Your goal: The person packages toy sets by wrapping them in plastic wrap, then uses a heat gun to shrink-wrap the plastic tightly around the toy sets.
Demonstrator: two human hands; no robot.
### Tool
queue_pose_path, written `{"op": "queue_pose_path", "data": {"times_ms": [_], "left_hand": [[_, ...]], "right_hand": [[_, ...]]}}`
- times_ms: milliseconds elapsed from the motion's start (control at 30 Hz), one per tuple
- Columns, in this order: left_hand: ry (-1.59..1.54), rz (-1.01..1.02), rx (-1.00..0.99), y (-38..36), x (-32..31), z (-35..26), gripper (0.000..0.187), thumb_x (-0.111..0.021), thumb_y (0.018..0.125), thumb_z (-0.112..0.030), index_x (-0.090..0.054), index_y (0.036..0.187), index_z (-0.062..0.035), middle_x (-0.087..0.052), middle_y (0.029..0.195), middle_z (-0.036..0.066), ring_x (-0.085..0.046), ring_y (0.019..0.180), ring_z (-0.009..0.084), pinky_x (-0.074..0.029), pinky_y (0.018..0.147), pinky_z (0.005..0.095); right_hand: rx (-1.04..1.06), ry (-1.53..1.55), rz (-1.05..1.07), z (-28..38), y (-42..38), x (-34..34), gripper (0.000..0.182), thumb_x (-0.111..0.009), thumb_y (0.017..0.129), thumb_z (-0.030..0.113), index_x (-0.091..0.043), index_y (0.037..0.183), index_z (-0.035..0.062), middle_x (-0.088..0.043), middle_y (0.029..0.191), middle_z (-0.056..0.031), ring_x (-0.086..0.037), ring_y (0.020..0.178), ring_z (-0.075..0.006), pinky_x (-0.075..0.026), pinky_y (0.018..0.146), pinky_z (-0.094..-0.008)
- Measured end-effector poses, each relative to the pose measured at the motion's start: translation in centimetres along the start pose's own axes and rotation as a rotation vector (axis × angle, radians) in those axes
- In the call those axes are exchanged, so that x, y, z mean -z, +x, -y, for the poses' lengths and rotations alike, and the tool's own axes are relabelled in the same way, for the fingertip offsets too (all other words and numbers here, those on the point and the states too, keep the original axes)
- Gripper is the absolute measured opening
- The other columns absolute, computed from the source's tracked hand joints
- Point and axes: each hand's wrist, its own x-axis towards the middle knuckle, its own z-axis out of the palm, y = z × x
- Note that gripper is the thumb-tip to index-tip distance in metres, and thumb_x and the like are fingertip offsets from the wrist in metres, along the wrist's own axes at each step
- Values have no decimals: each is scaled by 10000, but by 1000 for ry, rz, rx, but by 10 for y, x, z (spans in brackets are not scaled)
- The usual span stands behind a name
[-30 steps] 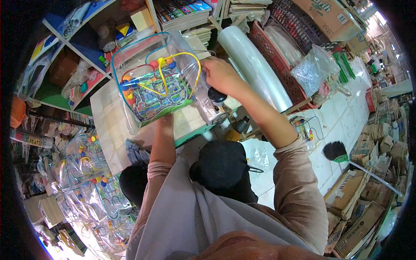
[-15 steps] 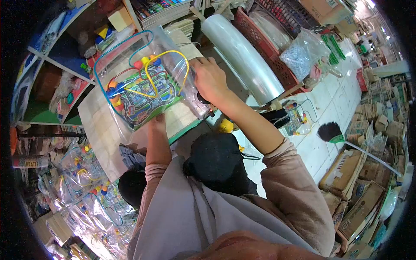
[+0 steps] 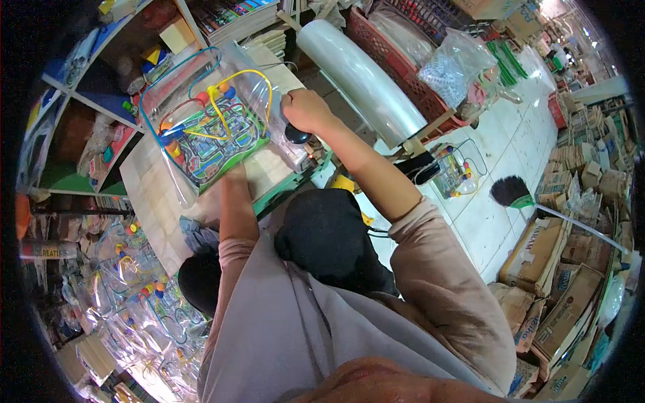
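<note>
A bead maze toy [image 3: 222, 142] with a printed road-map board and blue, red and yellow wires sits inside clear plastic film [image 3: 265, 107] over the pale tabletop [image 3: 151, 195]. My right hand [image 3: 306, 111] is closed at the film's right side, just above a black round knob [image 3: 296, 134]; what its fingers hold is too small to make out. Beneath the toy's near edge reaches my left forearm, and the left hand is hidden under the board.
A large roll of clear film [image 3: 363, 77] lies beyond the table, beside a red crate [image 3: 403, 60]. Wrapped toys [image 3: 144, 302] are piled at lower left. Shelves [image 3: 87, 94] stand at upper left. A broom [image 3: 514, 191] and cardboard boxes [image 3: 537, 255] are on the right.
The view has shifted, so most things appear slightly further left and up. My right hand has opened no gap and stays closed by the knob, now curled more tightly.
</note>
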Motion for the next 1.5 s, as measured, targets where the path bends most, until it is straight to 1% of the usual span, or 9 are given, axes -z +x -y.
{"op": "queue_pose_path", "data": {"times_ms": [300, 433, 567, 833, 900, 1033, 1167, 1367, 1500], "left_hand": [[45, -76, 88, -22, -65, 20, 572, -483, 861, -397, -329, 1340, -125, -239, 1404, 188, -349, 1217, 405, -354, 957, 562], [68, -126, 115, -59, -104, 22, 572, -480, 861, -400, -330, 1339, -124, -242, 1403, 188, -349, 1217, 405, -353, 958, 562], [85, -183, 88, -99, -130, 34, 572, -477, 862, -403, -330, 1338, -122, -244, 1402, 189, -349, 1217, 406, -352, 959, 562], [52, -278, 74, -174, -164, 70, 572, -471, 862, -409, -332, 1337, -120, -248, 1400, 189, -349, 1216, 407, -350, 961, 562], [50, -290, 68, -184, -170, 80, 572, -469, 863, -410, -333, 1336, -119, -250, 1399, 190, -349, 1216, 407, -350, 961, 562], [39, -374, 86, -198, -180, 93, 573, -466, 863, -413, -333, 1335, -118, -252, 1398, 190, -349, 1216, 408, -349, 962, 562], [24, -414, 111, -189, -177, 124, 573, -463, 864, -416, -334, 1335, -116, -254, 1397, 190, -349, 1215, 408, -348, 963, 562], [19, -457, 27, -182, -179, 123, 573, -458, 864, -420, -336, 1333, -114, -257, 1396, 191, -349, 1215, 409, -346, 964, 562], [-16, -485, -30, -164, -168, 110, 574, -455, 865, -423, -336, 1332, -113, -260, 1395, 191, -349, 1215, 409, -345, 965, 562]], "right_hand": [[-275, 490, -21, -64, -51, 33, 376, -622, 784, 343, -658, 924, -5, -652, 850, -113, -593, 755, -190, -446, 695, -313], [24, 312, -283, -89, -139, 53, 234, -643, 704, 224, -654, 787, 5, -622, 746, -177, -608, 679, -266, -462, 634, -342], [-115, -69, -423, -134, -235, 48, 208, -558, 649, 24, -642, 839, 12, -603, 811, -196, -588, 765, -351, -464, 696, -395], [-592, -491, 272, -263, -408, -49, 164, -665, 562, 62, -681, 725, 60, -635, 747, -165, -625, 761, -304, -502, 707, -369], [-601, -378, 472, -228, -400, -30, 278, -636, 599, 59, -647, 870, -1, -606, 966, -235, -585, 917, -359, -467, 830, -385], [119, 319, -318, -54, -285, 45, 387, -660, 735, 118, -557, 1098, 28, -487, 1243, -172, -470, 1152, -309, -373, 952, -362], [365, 815, -12, 53, -197, 45, 718, -763, 656, 190, -427, 1277, 62, -431, 1308, -109, -402, 1210, -211, -328, 994, -349], [531, 948, 343, 93, -133, 7, 652, -761, 670, 202, -475, 1232, 37, -489, 1224, -98, -473, 1096, -169, -374, 928, -308], [580, 898, 108, 96, -120, -16, 399, -705, 707, 108, -576, 1068, -5, -641, 904, -72, -584, 787, -112, -471, 716, -253]]}}
